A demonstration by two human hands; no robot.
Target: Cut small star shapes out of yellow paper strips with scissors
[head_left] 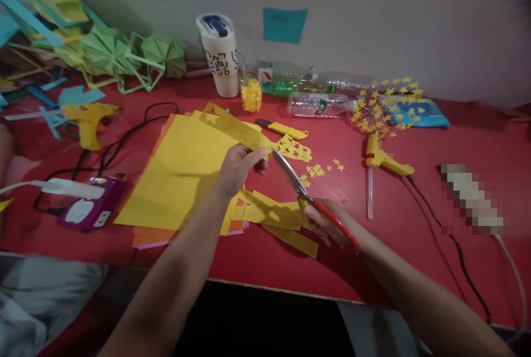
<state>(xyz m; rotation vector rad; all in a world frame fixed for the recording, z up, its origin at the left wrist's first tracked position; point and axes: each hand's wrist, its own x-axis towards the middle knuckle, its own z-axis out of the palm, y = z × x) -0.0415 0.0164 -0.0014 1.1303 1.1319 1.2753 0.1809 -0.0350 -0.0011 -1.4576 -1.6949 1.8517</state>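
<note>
My left hand (241, 168) pinches the right end of a yellow paper strip (232, 126) that has star outlines on it. My right hand (323, 224) is closed around the red-handled scissors (336, 223), whose blade tips touch the strip's end beside my left fingertips. Below my left hand lies a stack of yellow sheets (178, 163), with orange sheets (153, 236) under it. More yellow strips (274, 213) lie between my forearms. A star-punched yellow piece (294, 148) and small loose stars (316, 170) rest just beyond the scissors.
A yellow cutter (286, 129), white tumbler (222, 58), star-filled cup (251, 94) and plastic bottles (319, 105) stand or lie at the back. Glue guns (89, 125) are at left and right (379, 158). A purple power strip (91, 202) sits left; a person's clothed leg (45, 302) shows lower left.
</note>
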